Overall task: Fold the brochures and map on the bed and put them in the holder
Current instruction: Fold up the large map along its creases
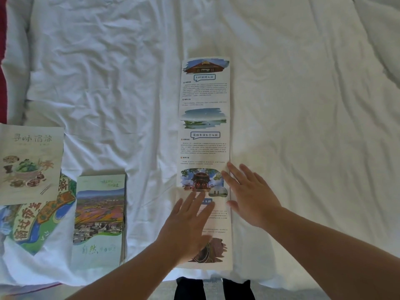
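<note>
A long narrow brochure point(204, 144) lies unfolded lengthwise on the white bed sheet point(303, 118), with pictures of buildings and blocks of text. My left hand point(188, 226) lies flat on its near part, fingers straight and spread. My right hand point(251, 195) rests open along the brochure's right edge, fingertips touching the paper. At the left lie a folded stack of brochures point(99, 219) with a landscape cover, a pale booklet point(30, 163) with drawn food, and under it a colourful map point(43, 217). No holder is in view.
The sheet is rumpled, with wide bare stretches right of and beyond the long brochure. A dark red strip point(2, 61) runs along the far left edge. My dark trouser legs point(212, 289) show at the bed's near edge.
</note>
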Demonstrator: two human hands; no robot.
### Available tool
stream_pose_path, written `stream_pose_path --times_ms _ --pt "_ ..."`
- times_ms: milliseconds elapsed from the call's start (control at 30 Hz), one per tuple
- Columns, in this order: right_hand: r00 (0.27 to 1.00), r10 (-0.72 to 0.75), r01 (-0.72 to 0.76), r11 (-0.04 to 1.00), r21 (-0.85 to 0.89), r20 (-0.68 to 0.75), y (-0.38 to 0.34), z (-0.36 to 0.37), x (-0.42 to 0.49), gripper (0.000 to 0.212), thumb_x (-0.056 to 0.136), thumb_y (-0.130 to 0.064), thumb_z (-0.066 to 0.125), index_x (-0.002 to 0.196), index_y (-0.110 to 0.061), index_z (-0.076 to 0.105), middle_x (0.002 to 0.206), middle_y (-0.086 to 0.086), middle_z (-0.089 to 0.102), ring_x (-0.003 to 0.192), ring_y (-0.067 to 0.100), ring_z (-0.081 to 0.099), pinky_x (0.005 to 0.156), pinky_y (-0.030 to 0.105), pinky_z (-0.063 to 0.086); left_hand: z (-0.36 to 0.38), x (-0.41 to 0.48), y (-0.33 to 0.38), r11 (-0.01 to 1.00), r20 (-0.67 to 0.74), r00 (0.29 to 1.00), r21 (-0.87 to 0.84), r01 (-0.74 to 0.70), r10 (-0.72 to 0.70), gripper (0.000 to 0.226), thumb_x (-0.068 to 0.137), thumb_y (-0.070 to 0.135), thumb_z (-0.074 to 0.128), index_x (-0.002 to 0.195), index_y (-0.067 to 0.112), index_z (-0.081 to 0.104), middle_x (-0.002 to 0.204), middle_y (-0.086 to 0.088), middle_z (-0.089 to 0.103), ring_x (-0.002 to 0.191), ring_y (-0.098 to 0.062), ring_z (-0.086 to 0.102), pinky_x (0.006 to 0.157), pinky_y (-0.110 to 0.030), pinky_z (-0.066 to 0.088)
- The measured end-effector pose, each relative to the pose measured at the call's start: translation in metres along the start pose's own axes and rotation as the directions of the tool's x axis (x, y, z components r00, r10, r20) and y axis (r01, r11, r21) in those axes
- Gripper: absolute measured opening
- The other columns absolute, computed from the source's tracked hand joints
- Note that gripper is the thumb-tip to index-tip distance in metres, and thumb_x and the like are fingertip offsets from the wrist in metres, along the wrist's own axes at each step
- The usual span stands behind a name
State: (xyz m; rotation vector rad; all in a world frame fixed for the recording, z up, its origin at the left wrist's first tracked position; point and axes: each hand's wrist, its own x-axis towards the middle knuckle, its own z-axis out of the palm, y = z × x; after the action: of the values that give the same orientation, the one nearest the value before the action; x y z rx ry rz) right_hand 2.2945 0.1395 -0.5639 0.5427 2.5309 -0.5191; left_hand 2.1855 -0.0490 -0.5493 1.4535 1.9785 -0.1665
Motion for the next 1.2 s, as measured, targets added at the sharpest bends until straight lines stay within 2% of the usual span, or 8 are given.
stream_pose_path --times_ms 133,233,367,467,600,833,1067,1200 --pt "1.0 -0.014 0.014 1.0 0.002 0.019 0.004 -0.002 0.001 0.079 0.097 -0.051 0.046 0.155 -0.03 -0.004 0.164 -0.006 -0.016 0.152 0.024 -0.006 0.123 0.043 0.013 0.01 -0.033 0.002 0.995 -0.01 0.996 0.056 -0.085 0.085 0.099 0.078 0.075 0.049 0.156 0.024 0.014 0.161 -0.012 -0.006 0.148 -0.034 -0.005 0.117 -0.052 -0.001" --pt "1.0 -0.011 0.011 1.0 -0.001 0.024 0.003 -0.001 0.002 0.078 0.098 -0.052 0.044 0.155 -0.03 -0.004 0.164 -0.006 -0.015 0.152 0.025 -0.005 0.122 0.042 0.013 0.009 -0.045 0.004 0.985 0.044 0.995 0.14 -0.099 0.094 0.113 0.062 0.084 0.058 0.153 0.022 0.029 0.159 -0.018 0.018 0.145 -0.038 0.019 0.112 -0.058 0.026" --pt "1.0 -0.01 0.01 1.0 0.0 0.012 0.002 -0.001 0.0 0.076 0.098 -0.052 0.042 0.155 -0.03 -0.003 0.164 -0.006 -0.016 0.152 0.025 -0.005 0.121 0.042 0.015 0.019 -0.047 0.001 0.99 0.043 0.997 0.126 -0.065 0.06 0.116 0.077 0.061 0.067 0.152 0.033 -0.017 0.157 -0.011 -0.026 0.144 -0.037 -0.024 0.115 -0.059 -0.005" --pt "0.999 -0.038 0.038 0.999 0.009 -0.003 0.002 0.001 -0.006 0.073 0.099 -0.051 0.041 0.155 -0.03 0.0 0.164 -0.006 -0.015 0.152 0.025 -0.004 0.12 0.041 0.017 0.016 -0.051 0.002 0.984 0.043 0.998 0.172 -0.044 0.037 0.117 0.063 0.047 0.082 0.155 0.03 0.012 0.161 -0.016 0.01 0.147 -0.038 0.012 0.112 -0.059 0.026" --pt "0.999 -0.047 0.047 0.999 0.0 0.01 0.004 0.004 -0.011 0.071 0.098 -0.054 0.037 0.155 -0.03 0.002 0.164 -0.007 -0.013 0.152 0.025 -0.003 0.12 0.041 0.017 0.013 -0.054 0.006 0.979 -0.028 0.993 0.171 -0.107 0.114 0.103 0.048 0.043 0.085 0.143 0.026 0.048 0.148 -0.015 0.045 0.135 -0.035 0.044 0.097 -0.052 0.049" --pt "0.998 -0.068 0.067 0.995 0.076 0.013 0.008 -0.01 -0.012 0.067 0.098 -0.058 0.027 0.156 -0.027 0.011 0.165 -0.007 -0.001 0.152 0.02 0.004 0.119 0.039 0.024 -0.016 -0.077 -0.004 0.977 -0.263 0.942 0.024 -0.211 0.209 0.061 0.072 0.038 0.058 0.131 0.025 0.057 0.143 -0.008 0.051 0.132 -0.026 0.049 0.097 -0.044 0.051" --pt "0.995 -0.041 0.069 0.947 0.314 -0.095 0.016 -0.03 -0.016 0.075 0.089 -0.065 0.016 0.155 -0.03 0.018 0.162 -0.017 0.006 0.149 0.005 0.007 0.116 0.018 0.009 -0.076 -0.066 -0.028 0.955 -0.636 0.771 -0.211 -0.21 0.029 0.029 0.088 0.025 0.058 0.112 0.017 0.072 0.105 0.004 0.069 0.093 -0.012 0.066 0.076 -0.033 0.059" --pt "0.966 0.049 0.07 0.895 0.44 -0.253 0.016 -0.039 -0.016 0.059 0.099 -0.048 0.029 0.154 -0.029 0.023 0.16 -0.018 0.011 0.147 0.004 0.015 0.115 0.02 0.015 -0.107 -0.03 -0.041 0.945 -0.721 0.675 -0.31 -0.108 -0.159 0.027 0.088 0.024 0.063 0.114 0.02 0.069 0.095 0.007 0.066 0.08 -0.014 0.061 0.072 -0.036 0.055"
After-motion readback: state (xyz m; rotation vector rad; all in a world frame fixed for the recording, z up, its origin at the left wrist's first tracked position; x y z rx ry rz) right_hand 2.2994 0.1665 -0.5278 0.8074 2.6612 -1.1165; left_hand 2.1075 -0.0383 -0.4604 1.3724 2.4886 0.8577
